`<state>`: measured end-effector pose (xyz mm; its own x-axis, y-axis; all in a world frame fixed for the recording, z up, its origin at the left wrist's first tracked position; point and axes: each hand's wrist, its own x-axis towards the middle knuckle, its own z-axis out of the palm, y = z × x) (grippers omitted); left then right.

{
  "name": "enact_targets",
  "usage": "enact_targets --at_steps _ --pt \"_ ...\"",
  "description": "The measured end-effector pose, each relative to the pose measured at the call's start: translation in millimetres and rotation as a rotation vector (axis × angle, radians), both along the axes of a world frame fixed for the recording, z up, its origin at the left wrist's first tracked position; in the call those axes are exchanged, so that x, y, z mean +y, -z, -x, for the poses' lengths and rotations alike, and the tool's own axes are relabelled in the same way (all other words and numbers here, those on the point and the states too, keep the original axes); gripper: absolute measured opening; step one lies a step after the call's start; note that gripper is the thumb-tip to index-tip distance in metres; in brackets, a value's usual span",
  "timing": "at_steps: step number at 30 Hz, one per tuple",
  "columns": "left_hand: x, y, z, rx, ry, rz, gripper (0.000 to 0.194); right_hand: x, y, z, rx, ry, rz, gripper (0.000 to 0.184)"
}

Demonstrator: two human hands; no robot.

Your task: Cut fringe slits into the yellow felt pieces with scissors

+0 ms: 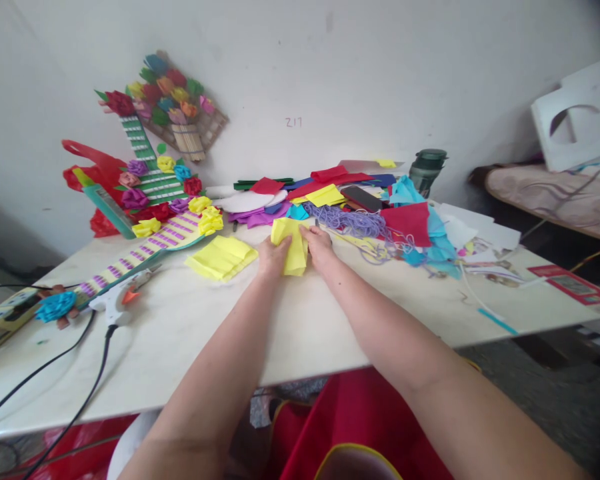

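A piece of yellow crepe paper (pixel 295 250) is held up between both hands above the middle of the white table. My left hand (pixel 274 253) grips its left edge, thumb on the near face. At its upper right edge, my right hand (pixel 319 244) pinches the paper with closed fingers. Just left of my left hand lies a stack of yellow crepe paper sheets (pixel 221 257). Fingers behind the paper are partly hidden.
A glue gun (pixel 114 301) with a black cord and a flower-decorated guitar shape (pixel 145 250) occupy the left side. Purple yarn (pixel 347 220), coloured paper, a phone (pixel 364 199) and a dark green bottle (pixel 427 172) crowd the back. Paper scraps (pixel 480 233) lie right.
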<state>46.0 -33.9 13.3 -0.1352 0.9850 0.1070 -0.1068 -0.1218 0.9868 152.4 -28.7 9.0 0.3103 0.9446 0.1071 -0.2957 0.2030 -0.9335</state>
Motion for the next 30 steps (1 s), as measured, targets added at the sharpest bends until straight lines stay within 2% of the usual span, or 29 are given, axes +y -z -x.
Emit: enact_targets --at_steps 3,14,19,21,24,27,30 --pt "0 2.2 0 0.045 0.078 -0.050 0.037 0 -1.0 0 0.042 0.010 0.009 0.023" --pt "0 3.8 1 0.051 0.096 -0.074 0.038 -3 -9.5 -4 -0.041 0.120 0.074 0.014" --pt "1 5.1 0 0.035 0.119 -0.081 0.037 0 -8.5 -5 0.051 0.087 0.054 0.020" --pt "2 4.4 1 0.014 0.088 -0.110 0.038 0 -8.0 -6 0.070 0.019 0.072 0.032" --pt "4 1.7 3 -0.023 -0.022 -0.144 0.037 -3 -9.1 -8 0.014 -0.200 0.121 0.047" --pt "8 -0.5 9 -0.034 -0.135 -0.162 0.037 -8 -11.2 -8 -0.074 -0.455 0.147 0.046" --pt "12 -0.7 14 -0.024 -0.201 -0.181 0.037 -12 -12.0 -7 -0.178 -0.554 0.150 0.039"
